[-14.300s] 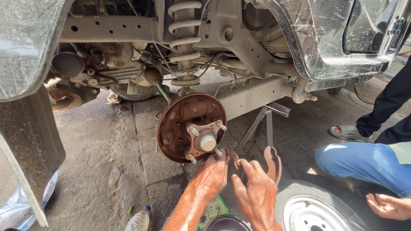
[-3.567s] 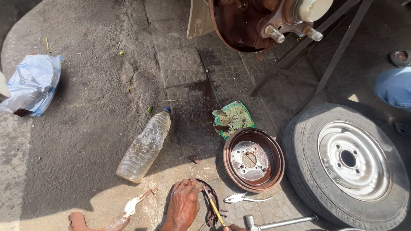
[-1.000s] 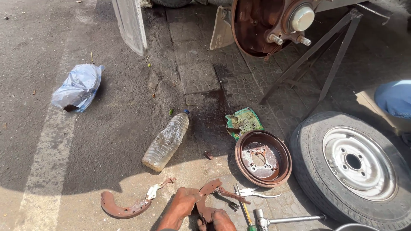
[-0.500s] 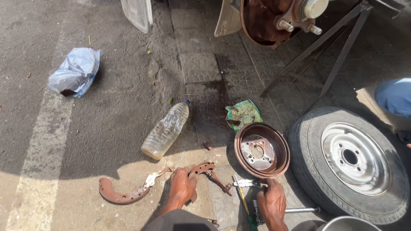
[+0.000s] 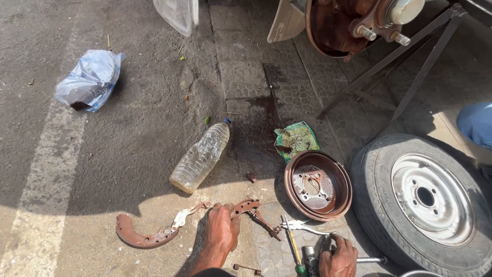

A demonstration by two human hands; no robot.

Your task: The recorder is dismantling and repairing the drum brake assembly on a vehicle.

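My left hand (image 5: 222, 232) rests palm down on the ground, fingers over a rusty brake shoe (image 5: 249, 209) with a lever arm. A second rusty brake shoe (image 5: 146, 236) lies curved to its left. My right hand (image 5: 338, 256) is low at the frame's bottom edge, closed around a metal tool handle (image 5: 370, 260) among tools. Pliers (image 5: 302, 225) and a screwdriver (image 5: 292, 247) lie between my hands. A rusty brake drum (image 5: 319, 185) sits open side up just beyond.
A plastic bottle (image 5: 201, 156) lies on its side on the pavement. A removed wheel (image 5: 426, 197) lies flat at right. The bare hub (image 5: 359, 25) and a jack stand (image 5: 405, 66) are at the top. A plastic bag (image 5: 89, 79) lies far left. Another person's knee (image 5: 475, 123) shows at right.
The view has shifted down and closer to the ground since a second ago. My hands have separated: the left came to rest on the brake shoe, the right reached to the tools at lower right.
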